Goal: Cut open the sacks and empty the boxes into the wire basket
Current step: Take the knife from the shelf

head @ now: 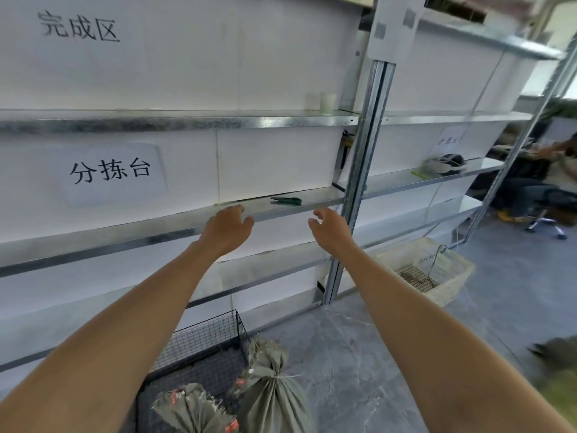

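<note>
Both my arms reach out toward a metal shelf. My left hand hovers at the shelf's front edge with loosely curled fingers and holds nothing. My right hand is beside it, empty too, fingers relaxed. A green-handled cutter lies on the shelf just beyond and between the hands. On the floor below stand two tied grey-green sacks, one upright and one nearer me. A black wire basket sits behind them against the shelving.
A metal upright post divides the shelving to the right. A white woven basket sits on the floor farther right. A seated person and an office chair are at the far right. Paper signs hang on the white back panels.
</note>
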A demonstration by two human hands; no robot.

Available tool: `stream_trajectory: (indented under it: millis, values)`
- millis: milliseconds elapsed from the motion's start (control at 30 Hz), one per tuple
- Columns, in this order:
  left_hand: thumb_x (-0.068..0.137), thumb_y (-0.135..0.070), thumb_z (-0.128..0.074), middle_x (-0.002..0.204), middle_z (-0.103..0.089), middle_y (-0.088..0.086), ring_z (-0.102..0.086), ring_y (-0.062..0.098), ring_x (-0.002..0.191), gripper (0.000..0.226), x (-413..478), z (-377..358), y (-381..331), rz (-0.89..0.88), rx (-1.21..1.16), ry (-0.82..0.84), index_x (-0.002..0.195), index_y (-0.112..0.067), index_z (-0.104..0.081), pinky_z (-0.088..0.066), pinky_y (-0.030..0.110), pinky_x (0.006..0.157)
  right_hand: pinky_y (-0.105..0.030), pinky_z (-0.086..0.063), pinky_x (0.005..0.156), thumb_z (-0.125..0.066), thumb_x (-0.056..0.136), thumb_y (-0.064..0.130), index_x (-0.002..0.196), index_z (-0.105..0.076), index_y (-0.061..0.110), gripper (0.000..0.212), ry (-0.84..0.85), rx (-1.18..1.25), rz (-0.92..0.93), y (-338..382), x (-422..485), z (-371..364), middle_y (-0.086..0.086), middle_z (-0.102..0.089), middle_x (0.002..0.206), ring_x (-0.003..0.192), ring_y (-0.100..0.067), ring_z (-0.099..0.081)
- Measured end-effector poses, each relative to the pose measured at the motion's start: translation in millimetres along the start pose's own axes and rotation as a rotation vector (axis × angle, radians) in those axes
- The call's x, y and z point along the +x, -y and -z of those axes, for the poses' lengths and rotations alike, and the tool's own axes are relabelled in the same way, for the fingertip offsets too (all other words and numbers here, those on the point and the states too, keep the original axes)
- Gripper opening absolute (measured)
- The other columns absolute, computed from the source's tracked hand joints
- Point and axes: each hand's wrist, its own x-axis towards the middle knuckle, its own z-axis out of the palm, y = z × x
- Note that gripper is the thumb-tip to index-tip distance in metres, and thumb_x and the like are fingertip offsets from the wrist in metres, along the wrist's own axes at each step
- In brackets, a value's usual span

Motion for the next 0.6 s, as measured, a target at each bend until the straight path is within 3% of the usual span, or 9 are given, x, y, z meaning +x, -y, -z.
stream_trajectory:
  millis: [267, 600]
  values:
    - [0.099, -0.035, -0.036, 0.134, -0.054, 0.015, -0.050, 0.031, 0.120, 0.047, 11.9, -10.0, -18.8, -0.086, 0.036, 0.019, 0.133, -0.005, -0.048, -0.039, 0.040, 0.101, -0.027, -0.038, 0.083, -0.043, 0.099, 0.025, 0.138, -0.045, 0.010, 0.041, -0.038, -0.020, -0.018, -11.9, 6.5, 12.5, -0.011, -0.055, 0.133, 0.115, -0.026, -0.055]
    - [0.099, -0.034, -0.036, 0.116, -0.061, 0.017, -0.055, 0.031, 0.102, 0.040, 38.6, -30.3, -34.9, -0.057, -0.031, 0.013, 0.115, -0.003, -0.056, -0.043, 0.040, 0.089, -0.027, -0.040, 0.080, -0.043, 0.099, 0.025, 0.137, -0.045, 0.009, 0.041, -0.036, -0.038, -0.010, -37.3, 32.0, 20.1, -0.012, -0.061, 0.124, 0.106, -0.025, -0.060]
